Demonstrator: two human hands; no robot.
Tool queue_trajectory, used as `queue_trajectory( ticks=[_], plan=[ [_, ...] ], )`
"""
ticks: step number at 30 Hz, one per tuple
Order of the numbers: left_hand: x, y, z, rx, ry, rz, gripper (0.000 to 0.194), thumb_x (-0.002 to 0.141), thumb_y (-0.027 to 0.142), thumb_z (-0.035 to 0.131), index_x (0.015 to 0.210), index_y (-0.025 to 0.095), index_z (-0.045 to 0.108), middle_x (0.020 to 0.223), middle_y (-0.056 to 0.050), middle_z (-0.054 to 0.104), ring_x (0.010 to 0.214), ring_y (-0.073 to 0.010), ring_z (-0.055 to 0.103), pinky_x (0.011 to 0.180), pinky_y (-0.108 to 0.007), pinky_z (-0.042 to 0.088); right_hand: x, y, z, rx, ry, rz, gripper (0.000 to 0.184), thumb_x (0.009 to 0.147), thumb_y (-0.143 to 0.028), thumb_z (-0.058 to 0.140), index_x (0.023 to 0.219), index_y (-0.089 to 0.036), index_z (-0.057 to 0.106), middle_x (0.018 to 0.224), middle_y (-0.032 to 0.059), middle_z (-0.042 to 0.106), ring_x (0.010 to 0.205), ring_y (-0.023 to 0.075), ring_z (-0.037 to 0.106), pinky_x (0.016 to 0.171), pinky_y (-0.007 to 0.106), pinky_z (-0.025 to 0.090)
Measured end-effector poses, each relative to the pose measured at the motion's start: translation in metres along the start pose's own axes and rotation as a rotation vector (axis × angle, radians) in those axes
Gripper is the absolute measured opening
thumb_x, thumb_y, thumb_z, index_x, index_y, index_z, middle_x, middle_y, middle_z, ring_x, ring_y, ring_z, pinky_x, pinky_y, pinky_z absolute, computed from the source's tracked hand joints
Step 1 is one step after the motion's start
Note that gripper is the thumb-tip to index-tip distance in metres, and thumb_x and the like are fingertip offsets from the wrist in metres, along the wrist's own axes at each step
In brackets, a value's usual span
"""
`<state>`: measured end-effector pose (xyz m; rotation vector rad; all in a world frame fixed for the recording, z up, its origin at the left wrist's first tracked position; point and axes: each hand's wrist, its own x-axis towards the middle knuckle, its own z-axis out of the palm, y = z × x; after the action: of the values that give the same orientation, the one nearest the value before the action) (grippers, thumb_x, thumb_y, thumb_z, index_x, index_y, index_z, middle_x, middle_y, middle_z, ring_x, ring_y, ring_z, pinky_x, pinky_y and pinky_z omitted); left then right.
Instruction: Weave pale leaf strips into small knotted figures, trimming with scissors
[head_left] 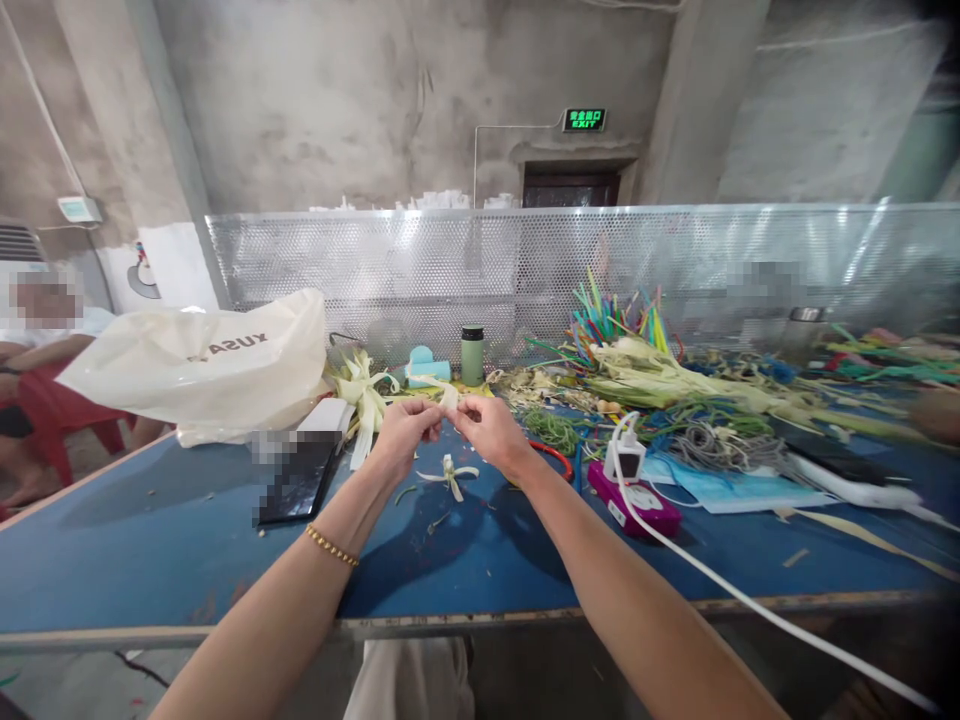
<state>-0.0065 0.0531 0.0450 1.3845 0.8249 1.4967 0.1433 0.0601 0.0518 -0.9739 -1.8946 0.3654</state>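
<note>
Between my two hands, over the middle of the table, is a pale strip of corn husk (450,397). My left hand (409,432) pinches it from the left, thumb and fingers together. From the other side my right hand (489,430) pinches the same strip, fingertips close to the left ones. Beneath the hands, a small star-shaped piece of knotted husk (452,480) lies on the blue tabletop (465,570). Behind my left hand rests a bunch of husks (365,392).
Left stand a large white bag (202,375) and a dark flat device (304,482). A green bottle (472,358) stands behind. Right are a husk pile (652,370), green cord (551,430), a purple power socket (637,505) with a white cable (712,570), and a blue mask (739,490).
</note>
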Motion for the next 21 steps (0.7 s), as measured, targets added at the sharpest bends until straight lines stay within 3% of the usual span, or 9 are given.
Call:
queue_trajectory(
  ticks=[7,12,16,19,21],
  plan=[
    [-0.002,0.004,0.005,-0.224,-0.096,-0.080,0.026,0.059,0.029,0.083,0.062,0.010,0.066,0.055,0.000,0.057,0.047,-0.0067,0.047,0.047,-0.022,0.031,0.002,0.002,0.001,0.027,0.095,0.028,0.021,0.080,-0.031,0.054,0.063,-0.019,0.052,0.054,-0.0019,0.052,0.055,0.0122,0.048,0.055,0.023,0.035],
    [0.000,-0.003,0.004,-0.349,-0.060,-0.133,0.025,0.054,0.022,0.086,0.068,0.010,0.069,0.062,-0.001,0.061,0.049,-0.0057,0.049,0.047,-0.020,0.033,0.000,-0.001,0.010,0.037,0.125,0.054,0.020,0.082,-0.031,0.053,0.066,-0.019,0.052,0.052,-0.0023,0.052,0.052,0.0123,0.049,0.054,0.023,0.037],
    [0.005,-0.007,-0.001,-0.349,-0.013,-0.202,0.024,0.055,0.021,0.084,0.070,0.011,0.069,0.066,-0.003,0.066,0.052,-0.0081,0.054,0.049,-0.021,0.035,0.005,0.004,-0.012,0.023,0.042,0.095,0.037,0.093,-0.042,0.040,0.070,-0.017,0.057,0.062,0.0025,0.062,0.051,0.0124,0.054,0.054,0.023,0.040],
    [0.008,-0.010,-0.006,-0.253,0.060,-0.219,0.022,0.055,0.021,0.083,0.064,0.010,0.067,0.065,-0.005,0.067,0.054,-0.0107,0.058,0.049,-0.021,0.035,0.008,0.019,-0.047,-0.345,0.144,0.160,0.034,0.094,-0.032,0.040,0.071,-0.016,0.059,0.078,0.0099,0.069,0.067,0.0156,0.062,0.064,0.025,0.042],
    [0.009,-0.012,-0.009,-0.198,0.091,-0.221,0.022,0.054,0.022,0.083,0.062,0.010,0.067,0.064,-0.006,0.067,0.055,-0.0117,0.059,0.050,-0.021,0.036,0.006,0.029,-0.063,-0.647,-0.006,0.270,0.027,0.089,-0.024,0.049,0.067,-0.015,0.062,0.081,0.0146,0.070,0.080,0.0211,0.065,0.070,0.027,0.042]
  ],
)
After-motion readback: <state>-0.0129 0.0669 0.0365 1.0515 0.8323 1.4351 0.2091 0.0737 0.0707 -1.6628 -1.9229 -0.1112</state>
